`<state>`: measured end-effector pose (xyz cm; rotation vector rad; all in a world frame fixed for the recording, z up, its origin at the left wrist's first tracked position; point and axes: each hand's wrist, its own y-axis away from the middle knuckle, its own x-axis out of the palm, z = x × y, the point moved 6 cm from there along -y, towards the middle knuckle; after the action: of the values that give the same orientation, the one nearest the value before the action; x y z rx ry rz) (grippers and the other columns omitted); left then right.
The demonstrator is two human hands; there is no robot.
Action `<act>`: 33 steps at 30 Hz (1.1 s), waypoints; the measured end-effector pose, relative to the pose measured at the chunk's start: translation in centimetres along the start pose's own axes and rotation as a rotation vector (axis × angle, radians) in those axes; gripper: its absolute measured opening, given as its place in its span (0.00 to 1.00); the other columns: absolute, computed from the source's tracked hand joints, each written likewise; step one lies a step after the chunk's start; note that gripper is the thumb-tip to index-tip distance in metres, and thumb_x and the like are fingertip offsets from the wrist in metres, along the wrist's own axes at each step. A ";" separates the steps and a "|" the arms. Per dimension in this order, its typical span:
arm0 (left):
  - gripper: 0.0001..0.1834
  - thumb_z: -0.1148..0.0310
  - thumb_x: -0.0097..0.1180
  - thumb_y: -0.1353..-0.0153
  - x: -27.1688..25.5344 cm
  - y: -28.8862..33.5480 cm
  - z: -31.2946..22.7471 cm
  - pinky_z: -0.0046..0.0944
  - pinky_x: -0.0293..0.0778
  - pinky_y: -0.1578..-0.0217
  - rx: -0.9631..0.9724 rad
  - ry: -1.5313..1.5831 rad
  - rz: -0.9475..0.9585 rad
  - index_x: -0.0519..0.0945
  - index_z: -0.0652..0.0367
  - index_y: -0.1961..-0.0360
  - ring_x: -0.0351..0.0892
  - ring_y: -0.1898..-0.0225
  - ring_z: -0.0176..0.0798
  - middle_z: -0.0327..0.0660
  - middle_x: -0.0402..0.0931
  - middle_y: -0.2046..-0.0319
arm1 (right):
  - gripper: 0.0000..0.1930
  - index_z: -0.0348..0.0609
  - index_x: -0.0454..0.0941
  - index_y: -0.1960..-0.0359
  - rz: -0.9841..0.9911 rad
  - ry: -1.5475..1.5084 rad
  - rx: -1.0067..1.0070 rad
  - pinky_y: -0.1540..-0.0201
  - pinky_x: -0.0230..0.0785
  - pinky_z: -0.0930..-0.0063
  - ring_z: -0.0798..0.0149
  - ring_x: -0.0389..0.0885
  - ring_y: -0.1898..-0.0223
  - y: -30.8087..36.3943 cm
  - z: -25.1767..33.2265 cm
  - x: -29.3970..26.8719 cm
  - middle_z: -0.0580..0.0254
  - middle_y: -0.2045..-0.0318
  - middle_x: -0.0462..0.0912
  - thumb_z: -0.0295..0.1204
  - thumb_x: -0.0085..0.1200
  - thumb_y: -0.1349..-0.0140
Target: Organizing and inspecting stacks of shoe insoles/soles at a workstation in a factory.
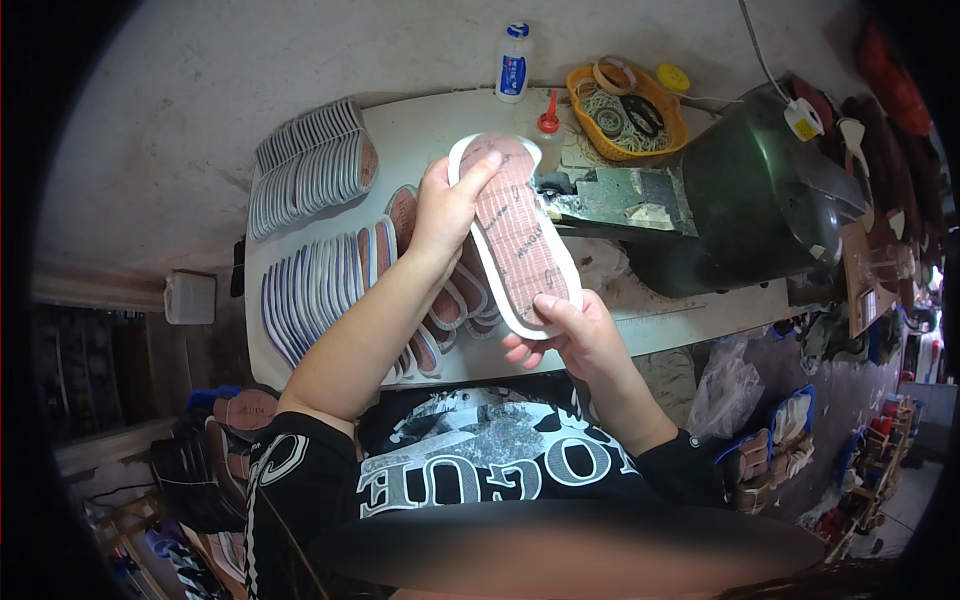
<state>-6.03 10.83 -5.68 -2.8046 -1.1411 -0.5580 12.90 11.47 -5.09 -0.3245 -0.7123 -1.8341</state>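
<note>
Between my hands is a shoe insole (525,235) with a pinkish-brown printed face and a white edge strip around it. My left hand (455,205) grips its upper end, thumb flat on the face. At the lower end my right hand (572,330) pinches it, thumb on top and fingers underneath. The insole's upper right edge lies close to the head of a green machine (620,197); whether they touch I cannot tell. Left of my hands, a row of insoles with white and blue edges (318,290) stands on the table, and loose insoles (450,305) lie partly behind my left forearm.
On the white table (415,115), a bundled stack of grey-edged insoles (315,165) stands at the far left. At the back are a white bottle (514,65), a red-tipped glue bottle (548,125) and a yellow basket (625,115) of string and tape rolls. The machine's bulky housing (745,200) occupies the right.
</note>
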 end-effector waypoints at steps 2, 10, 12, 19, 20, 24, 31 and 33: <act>0.18 0.64 0.59 0.43 0.5 -0.7 0.1 0.32 0.74 0.60 -0.011 -0.043 -0.016 0.77 0.68 0.56 0.79 0.63 0.34 0.44 0.80 0.63 | 0.18 0.28 0.73 0.58 -0.034 -0.018 -0.016 0.75 0.77 0.74 0.60 0.83 0.75 -0.3 -0.1 0.0 0.47 0.73 0.82 0.36 0.47 0.35; 0.43 0.37 0.60 0.54 -1.7 -7.1 -1.5 0.52 0.53 0.39 0.189 -1.136 -0.089 0.76 0.67 0.51 0.53 0.36 0.59 0.61 0.66 0.44 | 0.17 0.29 0.73 0.59 -0.217 -0.202 -0.202 0.75 0.77 0.73 0.60 0.83 0.77 -3.6 0.7 -0.1 0.48 0.74 0.82 0.36 0.43 0.33; 0.40 0.39 0.61 0.54 -0.1 -7.4 -4.3 0.54 0.47 0.37 0.437 -1.130 0.162 0.75 0.63 0.49 0.48 0.33 0.56 0.57 0.61 0.40 | 0.17 0.29 0.72 0.58 -0.194 -0.231 -0.201 0.74 0.77 0.75 0.61 0.83 0.76 -4.4 1.3 0.2 0.48 0.73 0.81 0.36 0.43 0.32; 0.29 0.47 0.67 0.57 5.8 -6.4 -4.4 0.60 0.28 0.35 0.283 -1.287 1.318 0.78 0.58 0.61 0.68 0.45 0.43 0.42 0.76 0.60 | 0.21 0.29 0.72 0.54 -0.293 -0.177 -0.208 0.74 0.78 0.75 0.61 0.83 0.77 -5.9 1.9 -0.1 0.48 0.73 0.82 0.40 0.40 0.31; 0.27 0.47 0.66 0.56 6.3 -6.4 -4.6 0.54 0.42 0.38 0.227 -1.287 1.374 0.76 0.59 0.66 0.72 0.59 0.39 0.40 0.75 0.71 | 0.22 0.29 0.71 0.52 -0.256 -0.156 -0.198 0.69 0.79 0.73 0.59 0.84 0.71 -5.9 1.9 -0.2 0.46 0.69 0.82 0.41 0.40 0.30; 0.25 0.46 0.65 0.55 6.8 -7.0 -4.3 0.45 0.54 0.47 0.155 -1.258 1.479 0.74 0.57 0.69 0.68 0.64 0.41 0.41 0.74 0.76 | 0.18 0.27 0.71 0.51 -0.197 -0.191 -0.144 0.58 0.77 0.73 0.62 0.83 0.61 -5.7 2.3 0.4 0.45 0.61 0.81 0.33 0.45 0.31; 0.21 0.46 0.61 0.50 6.2 -6.8 -4.9 0.42 0.64 0.64 0.152 -1.256 1.466 0.75 0.53 0.69 0.65 0.67 0.45 0.39 0.73 0.79 | 0.21 0.27 0.70 0.50 -0.207 -0.246 -0.092 0.58 0.79 0.68 0.56 0.83 0.62 -5.9 2.6 0.4 0.42 0.61 0.81 0.37 0.41 0.30; 0.19 0.49 0.59 0.48 5.9 -6.9 -5.0 0.42 0.64 0.62 0.091 -1.231 1.415 0.77 0.53 0.68 0.65 0.67 0.45 0.40 0.74 0.78 | 0.22 0.27 0.70 0.50 -0.221 -0.249 -0.080 0.58 0.79 0.68 0.55 0.83 0.61 -5.9 2.9 0.3 0.42 0.61 0.81 0.39 0.40 0.30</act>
<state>-8.35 18.77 0.58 -2.7499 0.9975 1.3094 7.00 14.38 -4.51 -0.5524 -0.8758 -2.0567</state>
